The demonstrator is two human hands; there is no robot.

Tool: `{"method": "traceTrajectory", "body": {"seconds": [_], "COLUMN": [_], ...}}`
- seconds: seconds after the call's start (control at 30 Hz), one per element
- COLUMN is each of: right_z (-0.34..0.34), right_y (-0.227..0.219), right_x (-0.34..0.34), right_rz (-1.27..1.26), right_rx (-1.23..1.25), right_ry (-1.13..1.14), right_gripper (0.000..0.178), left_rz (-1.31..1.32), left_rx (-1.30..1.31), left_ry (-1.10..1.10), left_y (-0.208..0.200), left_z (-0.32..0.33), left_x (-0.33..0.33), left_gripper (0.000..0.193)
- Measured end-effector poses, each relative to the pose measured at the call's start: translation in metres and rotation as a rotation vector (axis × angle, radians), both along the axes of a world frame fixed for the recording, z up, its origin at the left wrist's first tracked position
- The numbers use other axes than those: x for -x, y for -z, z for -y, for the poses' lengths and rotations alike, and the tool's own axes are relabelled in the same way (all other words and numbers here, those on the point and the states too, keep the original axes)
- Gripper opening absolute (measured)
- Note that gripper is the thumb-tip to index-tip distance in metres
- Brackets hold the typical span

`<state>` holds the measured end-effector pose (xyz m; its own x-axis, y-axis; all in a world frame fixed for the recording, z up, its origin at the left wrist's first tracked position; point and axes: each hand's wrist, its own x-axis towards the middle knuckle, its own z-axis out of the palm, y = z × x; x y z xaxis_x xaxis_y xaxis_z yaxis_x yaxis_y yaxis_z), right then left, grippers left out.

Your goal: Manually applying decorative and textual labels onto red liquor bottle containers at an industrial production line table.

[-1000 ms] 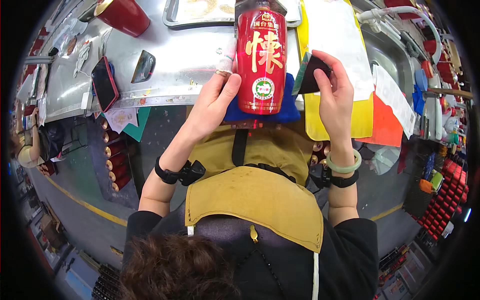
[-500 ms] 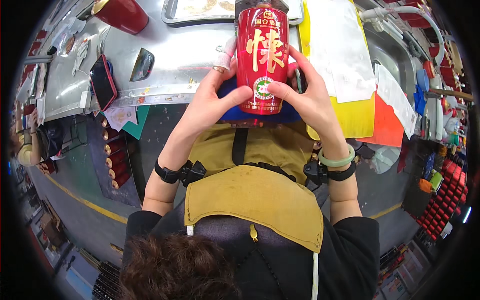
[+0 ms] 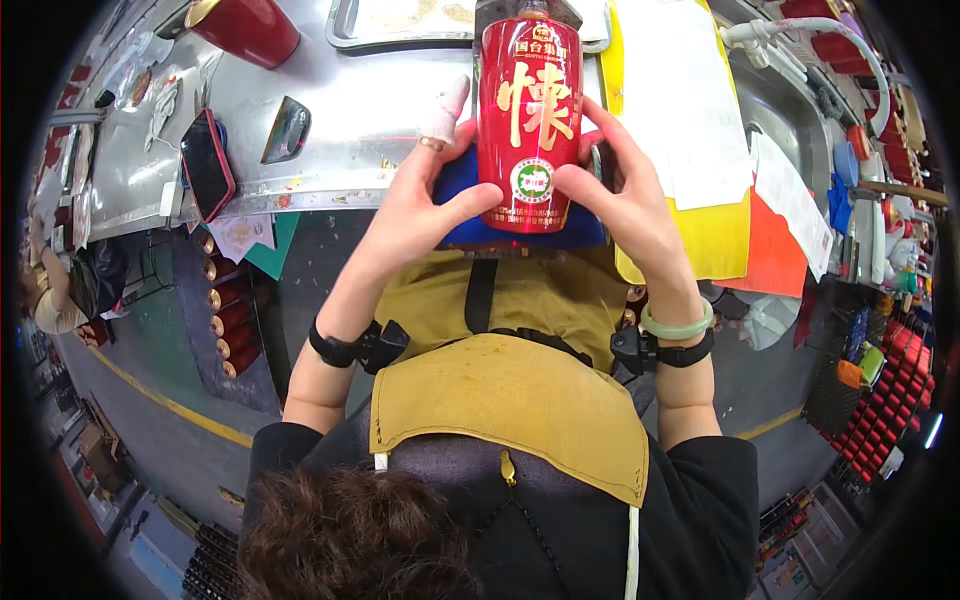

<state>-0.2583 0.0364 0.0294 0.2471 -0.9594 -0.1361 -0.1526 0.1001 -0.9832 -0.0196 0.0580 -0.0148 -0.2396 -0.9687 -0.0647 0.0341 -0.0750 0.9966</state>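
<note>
A glossy red bottle [image 3: 530, 95] with gold lettering lies face up at the near edge of the metal table, its base toward me. Low on its front is a round green-and-white sticker [image 3: 531, 182]. From the left side my left hand [image 3: 425, 190] holds the bottle, thumb against its lower edge; one finger wears a white cover and points away. My right hand [image 3: 630, 195] grips the other side, its thumb beside the sticker and its fingers partly hidden behind the bottle. A blue pad [image 3: 465, 225] shows beneath the bottle.
Left on the metal table [image 3: 340, 110] are another red bottle [image 3: 245, 30], a phone [image 3: 207, 165] and a dark glossy piece [image 3: 286, 130]. A metal tray [image 3: 400, 25] stands at the back. White sheets [image 3: 680, 110] and a yellow folder [image 3: 715, 235] lie right, near a sink [image 3: 775, 90].
My right thumb has moved off the round sticker to the bottle's right edge, so the sticker shows whole. The bottle has shifted very slightly right and nearer.
</note>
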Motion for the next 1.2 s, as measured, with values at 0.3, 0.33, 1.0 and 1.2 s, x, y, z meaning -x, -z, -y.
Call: {"method": "traceTrajectory", "body": {"seconds": [0.3, 0.33, 1.0, 1.2], "right_z": [0.011, 0.011, 0.062, 0.049], "right_y": [-0.022, -0.03, -0.03, -0.014], "right_x": [0.004, 0.0, -0.006, -0.002], "right_rz": [0.141, -0.029, -0.475, -0.265], "right_rx": [0.347, 0.484, 1.452, 1.004], "right_ry": [0.215, 0.201, -0.343, -0.339], "right_gripper": [0.036, 0.033, 0.022, 0.031], "left_rz": [0.767, 0.786, -0.049, -0.25], "left_rx": [0.759, 0.761, 0.159, -0.103], "left_ry": [0.002, 0.037, -0.198, -0.103], "left_y": [0.007, 0.004, -0.019, -0.028], "left_z": [-0.046, -0.048, 0.008, 0.029], "left_x": [-0.003, -0.006, -0.003, 0.014], "left_gripper": [0.075, 0.073, 0.056, 0.071]}}
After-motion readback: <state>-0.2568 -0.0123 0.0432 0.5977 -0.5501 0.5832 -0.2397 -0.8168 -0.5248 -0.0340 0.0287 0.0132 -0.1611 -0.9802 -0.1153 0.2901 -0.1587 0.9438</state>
